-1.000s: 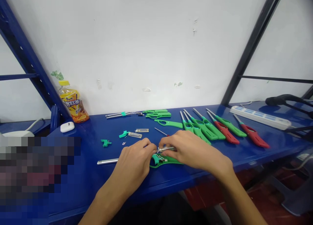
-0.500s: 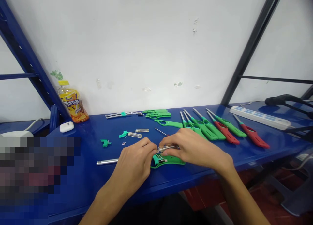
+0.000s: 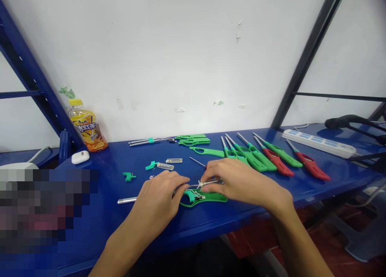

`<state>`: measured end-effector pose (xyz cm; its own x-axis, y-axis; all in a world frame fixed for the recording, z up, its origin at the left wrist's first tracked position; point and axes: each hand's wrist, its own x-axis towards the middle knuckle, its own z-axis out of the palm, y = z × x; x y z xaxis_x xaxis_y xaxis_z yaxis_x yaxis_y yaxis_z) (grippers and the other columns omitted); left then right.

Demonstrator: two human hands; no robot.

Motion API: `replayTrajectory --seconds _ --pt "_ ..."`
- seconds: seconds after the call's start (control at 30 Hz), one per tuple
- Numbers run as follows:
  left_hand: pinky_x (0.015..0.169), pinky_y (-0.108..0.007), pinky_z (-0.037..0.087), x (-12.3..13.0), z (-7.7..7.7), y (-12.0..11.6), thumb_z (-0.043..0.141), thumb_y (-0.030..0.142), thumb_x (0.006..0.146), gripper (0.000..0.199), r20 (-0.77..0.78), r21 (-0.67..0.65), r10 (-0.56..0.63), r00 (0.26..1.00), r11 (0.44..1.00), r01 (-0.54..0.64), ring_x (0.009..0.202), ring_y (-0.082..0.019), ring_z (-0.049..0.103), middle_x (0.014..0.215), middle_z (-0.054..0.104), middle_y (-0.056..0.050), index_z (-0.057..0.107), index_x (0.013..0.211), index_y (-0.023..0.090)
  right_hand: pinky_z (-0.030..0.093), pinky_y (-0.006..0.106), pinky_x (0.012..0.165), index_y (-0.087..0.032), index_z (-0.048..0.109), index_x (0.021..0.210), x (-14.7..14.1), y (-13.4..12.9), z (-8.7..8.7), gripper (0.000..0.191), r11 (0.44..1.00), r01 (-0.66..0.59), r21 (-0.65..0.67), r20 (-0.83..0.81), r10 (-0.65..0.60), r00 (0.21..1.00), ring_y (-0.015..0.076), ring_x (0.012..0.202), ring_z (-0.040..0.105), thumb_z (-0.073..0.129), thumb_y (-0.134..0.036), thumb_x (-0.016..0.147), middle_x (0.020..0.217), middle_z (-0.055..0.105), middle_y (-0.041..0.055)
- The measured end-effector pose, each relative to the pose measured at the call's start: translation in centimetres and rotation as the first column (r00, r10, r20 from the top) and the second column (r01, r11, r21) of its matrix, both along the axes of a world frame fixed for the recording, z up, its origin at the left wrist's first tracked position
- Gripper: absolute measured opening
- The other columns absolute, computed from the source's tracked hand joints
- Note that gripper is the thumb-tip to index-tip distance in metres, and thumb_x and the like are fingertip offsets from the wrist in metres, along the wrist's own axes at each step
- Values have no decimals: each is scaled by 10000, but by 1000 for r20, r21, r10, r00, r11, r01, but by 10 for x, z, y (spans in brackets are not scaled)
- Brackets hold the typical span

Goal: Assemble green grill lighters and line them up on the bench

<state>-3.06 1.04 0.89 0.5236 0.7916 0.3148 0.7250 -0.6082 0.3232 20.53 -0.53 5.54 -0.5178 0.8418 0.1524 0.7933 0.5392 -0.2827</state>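
Casing (image 3: 212,197), green and open-faced

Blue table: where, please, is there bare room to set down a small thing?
Bare patches: between the white case and loose green piece; also between the open green shell and the table's front edge. Crowded: around the left hand and right hand, and the row of lighters.

the right hand (image 3: 232,178) grips a small clear tank (image 3: 207,183) above an opened green handle (image 3: 215,197) on the blue table (image 3: 108,170); the left hand (image 3: 159,192) is just left of the tank. lighters (image 3: 315,167) lie on the right, a bottle (image 3: 87,128) stands far left.
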Motion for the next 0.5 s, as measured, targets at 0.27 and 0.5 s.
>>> replayTrajectory --seconds 0.27,0.5 --pt "843 -392 496 1 3 -5 569 299 1044 200 -123 -47 -29 992 999 24 1055 -262 658 1077 740 -21 756 1103 260 414 285 670 -275 817 959 2 3 0 147 992 45 -115 12 -44 999 195 810 695 749 -405 940 856 790 -17" --pt "798 -356 490 5 2 -6 520 274 1061 241 -188 -25 -29 982 999 25 995 -247 667 1019 722 -30 758 1023 264 463 282 729 -274 838 965 3 3 -1 174 988 12 -157 -14 -14 1000 214 862 732 719 -401 963 897 817 1"
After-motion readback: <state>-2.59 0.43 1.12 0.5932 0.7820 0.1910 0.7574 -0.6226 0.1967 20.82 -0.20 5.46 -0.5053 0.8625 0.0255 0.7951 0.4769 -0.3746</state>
